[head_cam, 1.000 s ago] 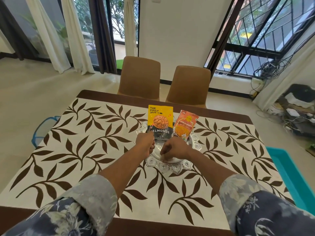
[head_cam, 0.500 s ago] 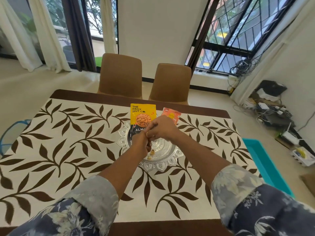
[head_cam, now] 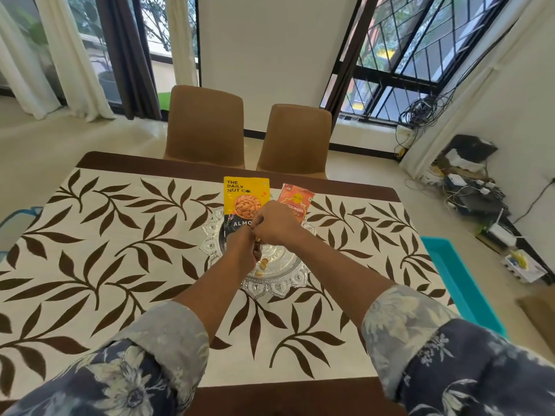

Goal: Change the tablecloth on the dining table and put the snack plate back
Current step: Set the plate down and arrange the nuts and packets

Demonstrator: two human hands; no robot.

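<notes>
1. Tabletop [head_cam: 210, 397]: dark brown wood, covered by cream tablecloth [head_cam: 99, 265] with brown leaf print, lying flat; bare wood strip showing at near and far edges.
2. Snack plate [head_cam: 279, 288]: silver, embossed scalloped rim, resting on tablecloth near centre, toward far side of tabletop.
3. Yellow almond pouch [head_cam: 244, 196]: upright at far-left part of plate, lower part hidden behind the hands.
4. Orange snack pouch [head_cam: 295, 198]: just right of almond pouch, leaning a little, lower part hidden behind right hand.
5. Left hand [head_cam: 241, 250]: over plate, fingers curled closed; contents of grip not discernible.
6. Right hand [head_cam: 276, 225]: just beyond and above left hand, touching it, fingers curled closed; cannot tell whether anything pinched.
7. Pale nut pieces [head_cam: 263, 264]: a few on or just over plate, directly below left hand.
8. Two brown chairs [head_cam: 207, 127] at far edge of tabletop, side by side.
9. Teal bin [head_cam: 459, 280] on floor to right of tabletop.
10. Sleeves: blue floral, rolled to forearm.
</notes>
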